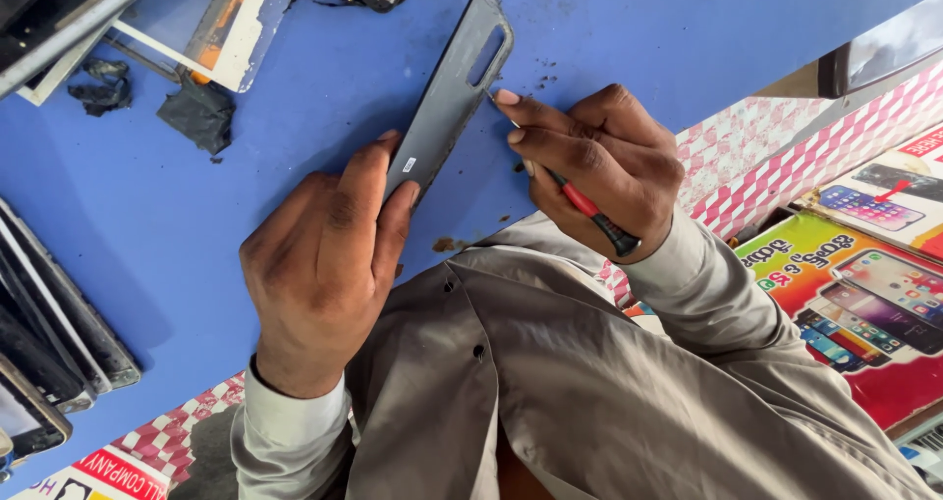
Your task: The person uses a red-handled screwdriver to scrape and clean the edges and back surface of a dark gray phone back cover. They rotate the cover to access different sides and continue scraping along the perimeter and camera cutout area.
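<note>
On the blue surface point(638, 28), approx centre of the head view, a grey phone back cover point(447, 92) stands on its long edge, tilted, camera cut-out toward the top. Left hand point(324, 264) is clamped on the cover's lower end — thumb on the near face, fingers wrapped behind. Right hand point(599, 166) is closed around a small red-and-black screwdriver point(589, 210), w/ its tip at the cover's right edge just below the cut-out; index finger stretched along toward the tip. Both hands sit close together, either side of the cover, in grey shirt sleeves.

Top left: a white-framed phone part point(231, 28) and scraps of black adhesive point(196, 112). Left edge — a stack of dark phone screens point(54, 333). Small dark specks lie on the surface near the cover. Right side: colourful printed posters of phones point(864, 294) and a pink-and-white checked strip point(776, 161).
</note>
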The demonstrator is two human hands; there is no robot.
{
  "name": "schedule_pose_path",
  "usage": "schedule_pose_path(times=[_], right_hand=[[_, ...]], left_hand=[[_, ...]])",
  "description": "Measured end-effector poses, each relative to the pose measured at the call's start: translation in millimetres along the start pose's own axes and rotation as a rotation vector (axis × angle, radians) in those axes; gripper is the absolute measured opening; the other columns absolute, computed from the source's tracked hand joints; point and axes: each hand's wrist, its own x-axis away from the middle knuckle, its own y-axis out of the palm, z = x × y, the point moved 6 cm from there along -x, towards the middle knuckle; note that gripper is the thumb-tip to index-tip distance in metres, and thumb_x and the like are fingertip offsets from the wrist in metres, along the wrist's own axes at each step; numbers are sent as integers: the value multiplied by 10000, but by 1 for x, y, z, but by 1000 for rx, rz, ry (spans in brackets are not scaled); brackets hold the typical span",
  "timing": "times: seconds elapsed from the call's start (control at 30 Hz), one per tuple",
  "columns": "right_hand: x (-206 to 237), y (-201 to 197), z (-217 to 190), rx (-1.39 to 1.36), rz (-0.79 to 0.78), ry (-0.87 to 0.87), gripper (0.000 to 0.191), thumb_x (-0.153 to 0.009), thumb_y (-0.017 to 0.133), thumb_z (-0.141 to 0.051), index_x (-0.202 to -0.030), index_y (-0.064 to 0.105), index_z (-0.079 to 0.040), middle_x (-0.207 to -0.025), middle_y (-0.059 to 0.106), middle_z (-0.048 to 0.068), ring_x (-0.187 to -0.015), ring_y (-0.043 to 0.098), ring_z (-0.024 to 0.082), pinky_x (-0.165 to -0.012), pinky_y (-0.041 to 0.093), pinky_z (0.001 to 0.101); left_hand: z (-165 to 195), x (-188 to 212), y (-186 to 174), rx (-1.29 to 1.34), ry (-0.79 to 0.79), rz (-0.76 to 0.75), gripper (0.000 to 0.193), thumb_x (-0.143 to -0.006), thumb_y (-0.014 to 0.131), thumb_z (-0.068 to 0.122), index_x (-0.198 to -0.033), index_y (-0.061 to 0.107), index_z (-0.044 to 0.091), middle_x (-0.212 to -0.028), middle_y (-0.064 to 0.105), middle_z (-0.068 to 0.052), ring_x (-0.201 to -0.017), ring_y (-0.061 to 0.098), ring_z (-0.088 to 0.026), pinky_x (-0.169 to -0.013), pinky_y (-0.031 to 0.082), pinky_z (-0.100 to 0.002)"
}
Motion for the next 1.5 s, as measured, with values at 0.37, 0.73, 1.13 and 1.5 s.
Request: schedule_pose_path(times=[0.37,0.73,1.13,1.5], right_hand=[[1,2,4,-56,-26,-11,381,-794,782,158,-1113,683,-25,-1294,731,124,-853,566,210,-713,539,299],[-3,0,2,-32,-19,8,378,-823,803,162,-1125,680,-28,-1308,728,107,-852,592,202,-716,544,292],[0,5,0,-1,9,0,386,-817,773,184,-1134,678,-14,-1313,727,116,-855,589,214,-724,538,296],[-3,3,-1,-60,-34,0,378,-786,785,136,-1114,678,-18,-1292,726,134,-808,560,215,-741,531,325]], left_hand=[[-2,4,1,13,-20,-29,351,-1066,806,24,-1350,608,-37,-990,706,-103,-752,655,-195,-682,521,-334],[0,1,-1,8,-38,-30,373,-1035,810,33,-1342,610,-42,-945,687,-99,-772,647,-221,-667,513,-347],[-1,4,-1,0,-32,-32,369,-1070,805,34,-1369,600,-36,-968,699,-94,-759,657,-196,-695,523,-332],[-2,7,-2,-8,-33,-30,349,-1077,800,44,-1362,610,-22,-984,698,-89,-751,651,-193,-689,516,-338]])
